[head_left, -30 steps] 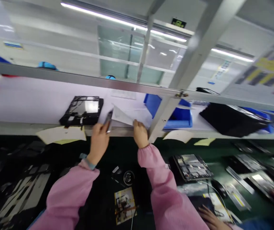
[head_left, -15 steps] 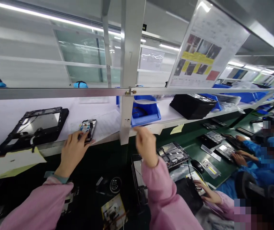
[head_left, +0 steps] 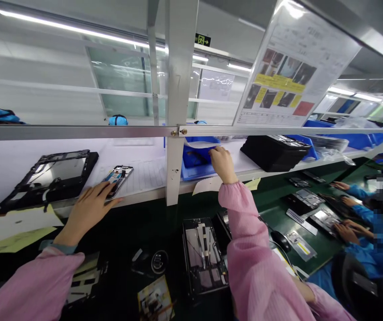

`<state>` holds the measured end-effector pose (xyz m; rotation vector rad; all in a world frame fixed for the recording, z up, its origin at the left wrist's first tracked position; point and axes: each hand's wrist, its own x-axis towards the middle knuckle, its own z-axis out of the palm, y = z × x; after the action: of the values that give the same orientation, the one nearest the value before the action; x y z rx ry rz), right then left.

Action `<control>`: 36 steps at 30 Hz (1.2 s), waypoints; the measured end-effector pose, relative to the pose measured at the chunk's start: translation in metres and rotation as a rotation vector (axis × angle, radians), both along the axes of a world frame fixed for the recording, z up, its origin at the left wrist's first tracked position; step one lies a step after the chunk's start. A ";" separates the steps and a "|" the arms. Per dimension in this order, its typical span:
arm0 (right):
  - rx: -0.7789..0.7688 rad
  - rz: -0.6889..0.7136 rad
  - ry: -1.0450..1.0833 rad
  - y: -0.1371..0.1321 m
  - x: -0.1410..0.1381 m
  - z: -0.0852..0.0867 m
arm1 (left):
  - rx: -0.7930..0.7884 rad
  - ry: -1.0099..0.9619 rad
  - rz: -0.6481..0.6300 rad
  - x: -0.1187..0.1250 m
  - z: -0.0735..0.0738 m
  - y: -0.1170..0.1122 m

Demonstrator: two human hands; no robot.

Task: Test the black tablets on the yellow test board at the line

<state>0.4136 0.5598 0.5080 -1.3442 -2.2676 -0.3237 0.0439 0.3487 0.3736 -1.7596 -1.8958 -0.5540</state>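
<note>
My left hand (head_left: 91, 207) rests at the shelf's front edge with its fingers stretched out. Its fingertips lie at the near end of an opened phone (head_left: 120, 177) with bare inner parts, on paper sheets. My right hand (head_left: 224, 163) reaches up to a blue plastic bin (head_left: 196, 173) behind the post. The fingers are bent and closed on the bin's upper right rim. A white sheet (head_left: 202, 144) lies over the bin's top, and its contents are mostly hidden. Left of the phone lies an opened tablet (head_left: 55, 171) on a black base.
A metal post (head_left: 174, 174) and rail (head_left: 77, 131) stand before the shelf. Right of the bin is a black stack (head_left: 274, 151). On the lower bench lie an opened tablet (head_left: 205, 256) and a round object (head_left: 159, 261). Co-workers' hands (head_left: 345, 232) work at right.
My right hand has moved up and right to the blue bin's rim. My left hand has slid down and left, its fingers loosened from the phone, which stays on the shelf.
</note>
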 end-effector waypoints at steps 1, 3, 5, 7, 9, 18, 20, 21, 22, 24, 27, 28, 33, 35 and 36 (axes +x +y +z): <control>0.045 -0.043 0.055 -0.008 0.008 0.000 | 0.024 -0.002 0.000 0.003 0.002 -0.002; 0.087 -0.090 0.210 -0.029 0.023 -0.004 | 0.109 -0.031 -0.003 0.018 0.007 -0.011; 0.030 -0.051 0.391 -0.055 0.037 -0.012 | 0.221 -0.108 -0.034 0.042 0.013 -0.025; -0.092 0.033 0.570 -0.086 0.045 -0.025 | 0.294 -0.230 -0.114 0.072 0.017 -0.045; -0.258 0.113 0.737 -0.119 0.045 -0.040 | 0.256 -0.374 -0.216 0.104 0.017 -0.065; -0.910 0.329 0.842 -0.263 -0.014 -0.124 | -0.126 -0.999 -0.594 0.181 -0.012 -0.106; -1.002 0.370 0.792 -0.287 -0.024 -0.148 | -0.125 -1.086 -0.572 0.176 -0.030 -0.118; -1.045 0.389 0.778 -0.297 -0.028 -0.161 | -0.134 -1.143 -0.545 0.171 -0.042 -0.124; -1.080 0.407 0.771 -0.306 -0.030 -0.175 | -0.149 -1.209 -0.512 0.166 -0.056 -0.132; -1.117 0.430 0.776 -0.320 -0.034 -0.206 | -0.181 -1.332 -0.448 0.155 -0.089 -0.147; -1.118 0.438 0.823 -0.338 -0.037 -0.257 | -0.179 -1.443 -0.371 0.141 -0.142 -0.172; -1.111 0.440 0.852 -0.343 -0.037 -0.275 | -0.174 -1.468 -0.353 0.137 -0.158 -0.180; -1.025 0.465 0.992 -0.381 -0.031 -0.357 | -0.202 -1.629 -0.382 0.134 -0.223 -0.230; -1.004 0.473 1.005 -0.401 -0.028 -0.380 | -0.192 -1.685 -0.394 0.137 -0.242 -0.253; -1.000 0.477 1.008 -0.412 -0.026 -0.388 | -0.183 -1.709 -0.392 0.139 -0.249 -0.264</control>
<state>0.3874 0.1482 0.1202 -0.8867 -1.6949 1.4636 0.1825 0.0845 0.1241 -1.8113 -2.4246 -2.7291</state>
